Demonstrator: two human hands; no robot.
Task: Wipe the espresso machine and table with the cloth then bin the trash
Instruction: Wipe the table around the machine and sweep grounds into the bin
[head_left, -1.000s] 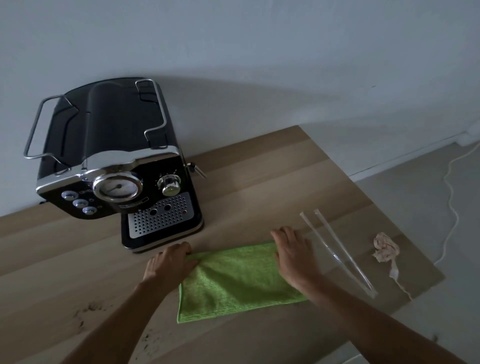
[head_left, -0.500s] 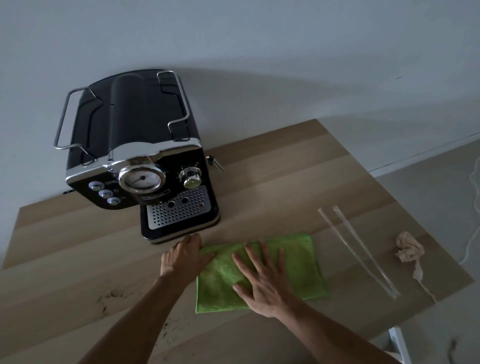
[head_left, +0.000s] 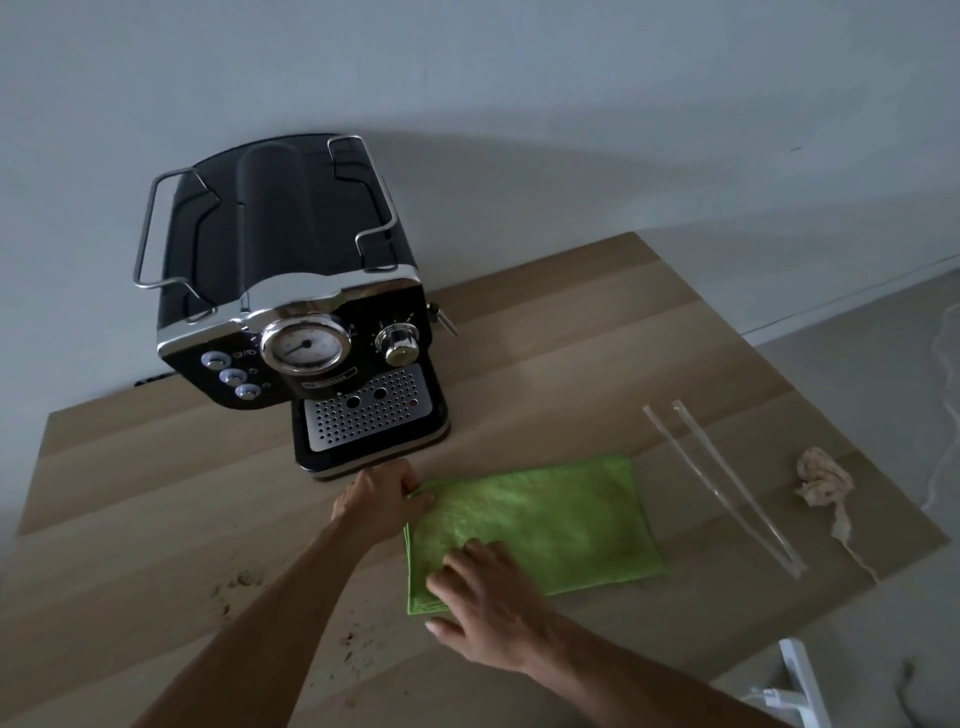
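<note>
A folded green cloth (head_left: 550, 525) lies flat on the wooden table (head_left: 597, 353), just in front of the black and chrome espresso machine (head_left: 296, 317). My left hand (head_left: 379, 499) pinches the cloth's far left corner, close to the machine's base. My right hand (head_left: 488, 603) rests on the cloth's near left corner, fingers curled at its edge. A crumpled tissue (head_left: 823, 483) with a trailing strip lies near the table's right edge. Two clear plastic straw wrappers (head_left: 727, 488) lie between the cloth and the tissue.
Dark coffee grounds (head_left: 244, 582) are scattered on the table at the near left. A white object (head_left: 795, 686) shows past the table's near right corner. The wall stands right behind the machine, and a white cable lies on the floor at the far right.
My right hand slid from the cloth's far right corner across to its near left corner. My left hand stayed at the far left corner. The camera view shifted left.
</note>
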